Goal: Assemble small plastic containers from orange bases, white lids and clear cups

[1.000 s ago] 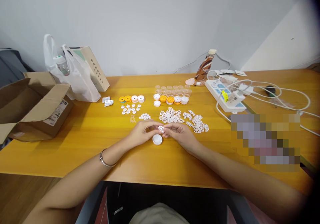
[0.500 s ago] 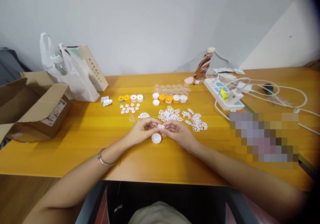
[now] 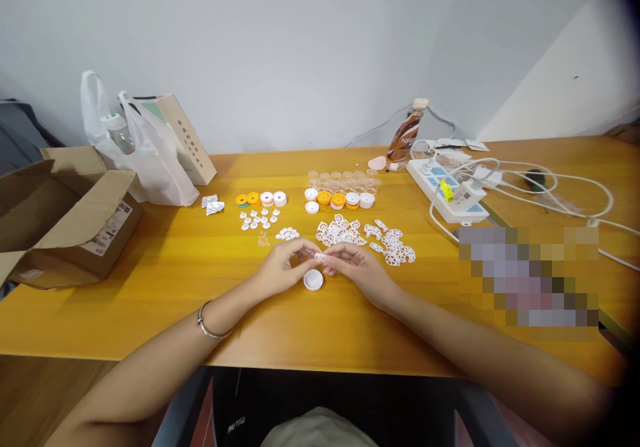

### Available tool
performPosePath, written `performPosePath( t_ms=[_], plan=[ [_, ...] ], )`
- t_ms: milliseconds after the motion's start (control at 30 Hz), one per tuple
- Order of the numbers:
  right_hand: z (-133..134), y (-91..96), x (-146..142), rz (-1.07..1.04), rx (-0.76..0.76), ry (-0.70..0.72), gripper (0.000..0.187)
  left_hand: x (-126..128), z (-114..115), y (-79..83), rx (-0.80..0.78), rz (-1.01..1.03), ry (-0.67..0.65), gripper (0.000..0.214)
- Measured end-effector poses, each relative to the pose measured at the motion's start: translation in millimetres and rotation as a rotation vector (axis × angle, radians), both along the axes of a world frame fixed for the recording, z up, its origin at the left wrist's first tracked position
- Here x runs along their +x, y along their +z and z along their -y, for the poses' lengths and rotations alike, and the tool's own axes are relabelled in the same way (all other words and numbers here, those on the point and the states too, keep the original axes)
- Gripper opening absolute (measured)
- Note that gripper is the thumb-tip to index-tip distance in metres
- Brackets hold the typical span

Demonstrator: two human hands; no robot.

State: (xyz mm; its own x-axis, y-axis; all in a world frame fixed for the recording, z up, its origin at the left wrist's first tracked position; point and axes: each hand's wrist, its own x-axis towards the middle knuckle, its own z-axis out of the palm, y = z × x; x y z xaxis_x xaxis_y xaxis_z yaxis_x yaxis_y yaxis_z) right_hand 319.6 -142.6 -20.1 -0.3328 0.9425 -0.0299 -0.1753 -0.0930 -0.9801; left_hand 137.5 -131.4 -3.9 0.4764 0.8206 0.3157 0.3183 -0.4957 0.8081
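Observation:
Between the fingertips of my left hand (image 3: 287, 264) and my right hand (image 3: 354, 264) is a small white perforated plastic piece (image 3: 319, 256), pinched from both sides. Fingers cover most of it. Just below, a round white cup-shaped part (image 3: 313, 280) lies on the table, its hollow side up. Beyond my right hand spreads a pile of white openwork plastic pieces (image 3: 341, 230), with more of them (image 3: 395, 246) to its right. Past my left hand lie small white oval pieces (image 3: 287, 234), tiny clear rings (image 3: 263, 239) and white knobbed discs (image 3: 260, 218).
Rows of white and orange round parts (image 3: 339, 199) and clear cups (image 3: 345, 180) stand farther back. On the left are an open cardboard box (image 3: 107, 234) and a plastic bag (image 3: 160, 167). A bottle (image 3: 406, 137), a power strip (image 3: 445, 194) and loose cables sit on the right.
The white perforated piece has turned between my fingertips and now shows a narrower side. Both hands stay in nearly the same place; the view has tilted slightly.

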Motion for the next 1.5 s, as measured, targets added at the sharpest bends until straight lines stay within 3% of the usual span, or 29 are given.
performPosePath(
  t_ms=[233, 400, 567, 733, 967, 1233, 1367, 1500],
  plan=[
    [-0.8, 0.1, 0.5, -0.023, -0.043, -0.051, 0.018, -7.9, -5.3, 1.1, 0.233, -0.102, -0.057, 0.022],
    [-0.6, -1.3, -0.9, 0.006, 0.003, -0.137, 0.024, -12.7, -18.9, 3.4, 0.419, -0.287, 0.042, 0.021],
    [-2.0, -5.3, -1.8, 0.009, 0.04, -0.133, 0.023, -10.9, -25.6, 0.5, 0.453, -0.571, -0.014, 0.035],
    [-2.7, -6.8, -1.6, 0.009, 0.04, -0.111, 0.02, -6.2, -25.4, -2.7, 0.473, -0.629, -0.061, 0.035],
    [-2.4, -4.2, -1.6, 0.015, 0.032, -0.114, 0.02, -11.6, -20.7, 4.5, 0.424, -0.533, -0.059, 0.028],
    [-2.3, -4.0, -0.7, 0.003, 0.028, -0.096, 0.019, -14.8, -19.4, 4.2, 0.107, -0.044, 0.06, 0.009],
    [-3.3, -5.0, -0.7, 0.013, 0.038, -0.103, 0.02, -11.4, -20.5, -0.8, -0.04, 0.079, 0.12, 0.009],
    [-4.4, -6.9, -0.2, 0.015, 0.05, -0.098, 0.02, -9.0, -20.2, -6.2, -0.086, 0.108, 0.123, 0.01]
  ],
)
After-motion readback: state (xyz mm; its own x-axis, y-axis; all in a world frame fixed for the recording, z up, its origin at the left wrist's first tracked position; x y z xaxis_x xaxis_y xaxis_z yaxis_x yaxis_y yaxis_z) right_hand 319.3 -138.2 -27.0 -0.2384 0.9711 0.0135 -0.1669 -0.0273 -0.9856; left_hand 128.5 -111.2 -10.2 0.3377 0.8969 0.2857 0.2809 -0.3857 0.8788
